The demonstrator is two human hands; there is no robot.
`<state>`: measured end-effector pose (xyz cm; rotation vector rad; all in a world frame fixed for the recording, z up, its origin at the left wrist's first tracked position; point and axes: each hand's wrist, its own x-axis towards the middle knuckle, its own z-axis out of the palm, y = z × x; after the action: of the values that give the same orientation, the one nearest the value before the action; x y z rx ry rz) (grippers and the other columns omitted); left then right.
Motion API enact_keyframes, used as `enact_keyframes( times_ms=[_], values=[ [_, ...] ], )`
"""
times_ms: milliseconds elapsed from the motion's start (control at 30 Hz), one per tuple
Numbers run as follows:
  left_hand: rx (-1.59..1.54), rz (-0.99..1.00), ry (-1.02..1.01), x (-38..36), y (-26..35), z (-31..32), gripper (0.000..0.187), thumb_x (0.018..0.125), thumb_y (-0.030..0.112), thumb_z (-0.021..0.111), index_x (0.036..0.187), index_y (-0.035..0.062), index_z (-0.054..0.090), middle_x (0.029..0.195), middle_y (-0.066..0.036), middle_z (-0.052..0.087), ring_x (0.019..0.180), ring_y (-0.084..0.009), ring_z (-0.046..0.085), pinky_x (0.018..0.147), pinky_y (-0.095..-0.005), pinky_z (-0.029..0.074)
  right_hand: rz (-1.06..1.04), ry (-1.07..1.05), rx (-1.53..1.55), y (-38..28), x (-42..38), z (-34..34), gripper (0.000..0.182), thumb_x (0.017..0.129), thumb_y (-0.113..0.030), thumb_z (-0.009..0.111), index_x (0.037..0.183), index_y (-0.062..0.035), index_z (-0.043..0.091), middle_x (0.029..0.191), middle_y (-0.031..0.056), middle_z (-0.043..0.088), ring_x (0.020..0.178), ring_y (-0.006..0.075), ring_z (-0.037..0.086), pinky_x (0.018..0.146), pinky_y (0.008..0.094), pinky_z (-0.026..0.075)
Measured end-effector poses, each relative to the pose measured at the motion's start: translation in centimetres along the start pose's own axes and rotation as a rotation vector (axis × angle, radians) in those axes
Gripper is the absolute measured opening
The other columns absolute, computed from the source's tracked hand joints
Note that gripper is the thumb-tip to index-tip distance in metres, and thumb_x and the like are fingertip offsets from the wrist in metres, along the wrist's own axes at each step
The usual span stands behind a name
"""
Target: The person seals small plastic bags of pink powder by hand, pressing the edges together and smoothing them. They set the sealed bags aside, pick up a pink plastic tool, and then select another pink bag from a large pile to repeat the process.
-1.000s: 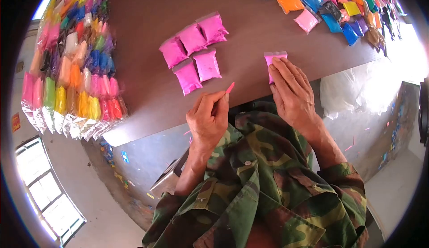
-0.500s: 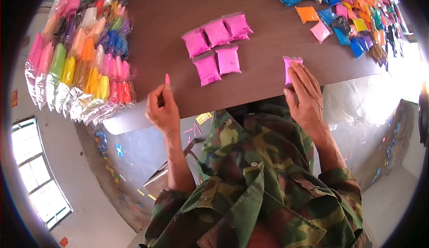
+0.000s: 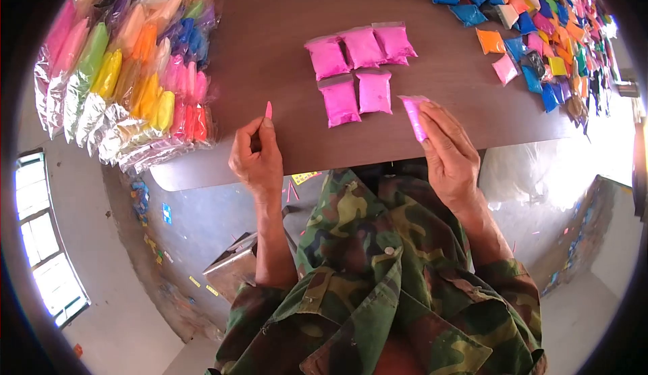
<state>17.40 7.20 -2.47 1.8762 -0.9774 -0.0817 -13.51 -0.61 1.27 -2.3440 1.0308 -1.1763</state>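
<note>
Between the thumb and finger of my left hand (image 3: 258, 151) a small pink strip (image 3: 268, 110) is pinched, its tip pointing up over the table's near edge. My right hand (image 3: 451, 147) is closed on a pink packet (image 3: 412, 116), which is tilted, with its clear top end toward the left and its lower part behind my fingers. To the left of that hand, several filled pink packets lie flat in two rows: the far row has a middle packet (image 3: 362, 48), and the near row ends with a right packet (image 3: 374, 92).
Long bags of coloured material (image 3: 142, 71) are heaped along the left side of the brown table (image 3: 270, 37). A pile of small coloured packets (image 3: 533, 37) covers the far right. Below the near edge are a metal stool (image 3: 233, 263) and scraps on the floor.
My right hand has picked the pink packet up off the table and moved it left, tilting it. My left hand still pinches the strip. The camera view has shifted.
</note>
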Motion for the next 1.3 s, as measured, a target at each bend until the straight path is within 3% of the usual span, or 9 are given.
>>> enact_keyframes(
  times_ms=[367, 500, 767, 867, 1300],
  values=[
    [0.038, 0.013, -0.017, 0.0, 0.4, -0.2, 0.016, 0.101, 0.017, 0.078, 0.103, 0.002, 0.078, 0.084, -0.005, 0.075, 0.074, -0.01, 0.068, 0.066, -0.028, 0.053, -0.319, -0.007, -0.019, -2.0, 5.1, 6.4, 0.033, 0.086, 0.001, 0.078, 0.118, 0.0025, 0.077, 0.129, 0.0123, 0.073, 0.12, 0.031, 0.071, 0.098, 0.0415, 0.06],
    [0.006, 0.045, 0.023, 0.0, 0.0, 0.2, 0.007, 0.096, 0.007, 0.079, 0.099, 0.0018, 0.076, 0.079, -0.008, 0.071, 0.065, -0.0145, 0.063, 0.06, -0.0308, 0.05, -0.325, -0.06, -0.064, -2.0, 5.3, 8.3, 0.031, 0.087, -0.002, 0.076, 0.118, 0.0013, 0.078, 0.129, 0.0118, 0.073, 0.121, 0.0304, 0.071, 0.099, 0.0425, 0.06],
    [0.005, 0.038, 0.015, 0.0, 0.7, 0.1, 0.007, 0.096, 0.007, 0.08, 0.098, 0.0018, 0.076, 0.079, -0.008, 0.07, 0.065, -0.0146, 0.064, 0.059, -0.0306, 0.05, -0.219, -0.065, -0.048, -2.0, 4.0, 8.7, 0.034, 0.083, -0.005, 0.078, 0.117, -0.0064, 0.08, 0.119, 0.0061, 0.067, 0.107, 0.0278, 0.068, 0.096, 0.0436, 0.057],
    [-0.005, 0.046, 0.026, 0.0, 0.5, 0.3, 0.006, 0.096, 0.006, 0.08, 0.098, 0.0018, 0.076, 0.078, -0.008, 0.07, 0.065, -0.0141, 0.063, 0.059, -0.0304, 0.05, -0.303, -0.018, -0.094, -1.5, 4.4, 8.8, 0.033, 0.082, -0.007, 0.078, 0.114, -0.0067, 0.081, 0.117, 0.0056, 0.067, 0.104, 0.0265, 0.068, 0.093, 0.0421, 0.056],
    [0.055, 0.062, 0.018, -0.1, 0.4, 0.2, 0.008, 0.095, 0.007, 0.081, 0.098, 0.0025, 0.075, 0.079, -0.008, 0.07, 0.065, -0.0161, 0.064, 0.06, -0.0319, 0.05, -0.265, -0.038, -0.138, -2.5, 4.9, 9.1, 0.032, 0.081, -0.008, 0.079, 0.112, -0.0098, 0.079, 0.114, 0.0019, 0.067, 0.101, 0.0222, 0.067, 0.09, 0.0389, 0.052]
  ],
)
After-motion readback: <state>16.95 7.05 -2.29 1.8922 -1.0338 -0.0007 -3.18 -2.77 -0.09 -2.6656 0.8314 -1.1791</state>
